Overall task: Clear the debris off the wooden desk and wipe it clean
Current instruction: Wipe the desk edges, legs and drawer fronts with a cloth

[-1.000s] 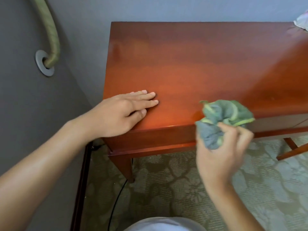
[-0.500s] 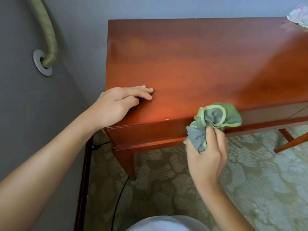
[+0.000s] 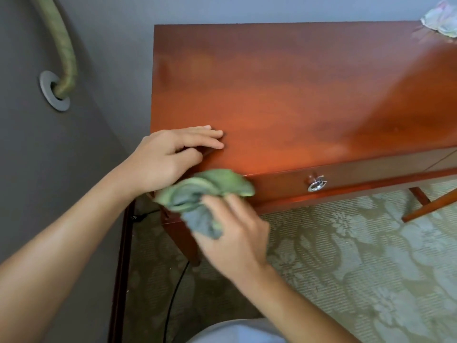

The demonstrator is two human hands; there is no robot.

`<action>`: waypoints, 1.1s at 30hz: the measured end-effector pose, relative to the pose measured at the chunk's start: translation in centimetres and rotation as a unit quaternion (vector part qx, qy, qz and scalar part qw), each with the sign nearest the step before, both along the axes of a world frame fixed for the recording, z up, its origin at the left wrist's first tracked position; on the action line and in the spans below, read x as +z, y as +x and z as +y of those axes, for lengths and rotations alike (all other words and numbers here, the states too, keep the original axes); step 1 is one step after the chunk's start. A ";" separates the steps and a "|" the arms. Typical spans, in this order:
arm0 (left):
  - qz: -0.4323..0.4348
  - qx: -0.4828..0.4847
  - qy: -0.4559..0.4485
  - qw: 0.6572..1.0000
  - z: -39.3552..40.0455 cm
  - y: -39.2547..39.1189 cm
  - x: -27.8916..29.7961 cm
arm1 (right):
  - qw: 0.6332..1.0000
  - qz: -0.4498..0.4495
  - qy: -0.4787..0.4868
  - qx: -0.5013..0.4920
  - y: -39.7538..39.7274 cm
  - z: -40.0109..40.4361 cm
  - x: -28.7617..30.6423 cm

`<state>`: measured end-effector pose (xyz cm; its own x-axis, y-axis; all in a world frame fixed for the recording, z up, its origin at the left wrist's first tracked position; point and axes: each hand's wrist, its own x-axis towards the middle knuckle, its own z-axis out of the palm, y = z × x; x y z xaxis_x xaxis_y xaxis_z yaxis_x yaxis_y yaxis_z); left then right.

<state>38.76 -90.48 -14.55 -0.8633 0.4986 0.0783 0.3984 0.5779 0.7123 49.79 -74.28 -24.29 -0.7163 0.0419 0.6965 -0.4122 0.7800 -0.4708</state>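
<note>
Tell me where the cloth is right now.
In the head view, the cloth is bunched in the right hand at the desk's front left corner, just below the left hand resting on the desk edge.

The green-and-grey cleaning cloth [image 3: 197, 194] is crumpled into a loose wad with pale green trim showing along its folds, bunched in the grip of the right hand [image 3: 235, 233] and spilling out above and to the left of it. The reddish-brown glossy tabletop [image 3: 296, 95] stretches away above the grip, its front edge just behind the wad. Crumpled pale tissue debris [image 3: 442, 19] lies at the far right corner, well apart from the grip.
</note>
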 end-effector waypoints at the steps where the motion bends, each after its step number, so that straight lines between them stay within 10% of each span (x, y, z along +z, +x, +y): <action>1: 0.033 -0.008 -0.041 0.999 0.1 0.2 -0.1 | 0.999 -0.010 -0.024 -0.033 0.0 2.2 -0.2; 6: 0.152 -0.076 -0.213 0.962 0.3 0.6 0.0 | 0.978 -0.093 -0.082 -0.170 -0.6 10.5 -1.8; 10: 0.126 -0.076 -0.291 0.945 0.7 0.5 -0.1 | 0.985 -0.136 0.039 -0.096 0.3 5.1 -4.6; 16: 0.126 -0.076 -0.304 0.941 0.7 0.5 0.0 | 0.978 -0.158 0.116 0.067 0.6 2.9 -5.3; 23: 0.109 -0.066 -0.248 0.961 0.6 0.6 0.1 | 0.981 -0.141 0.050 -0.120 0.6 6.8 -6.0; 33: 0.148 -0.070 -0.302 0.939 0.3 0.6 -0.4 | 0.982 -0.145 0.082 0.088 -0.1 -1.4 -4.8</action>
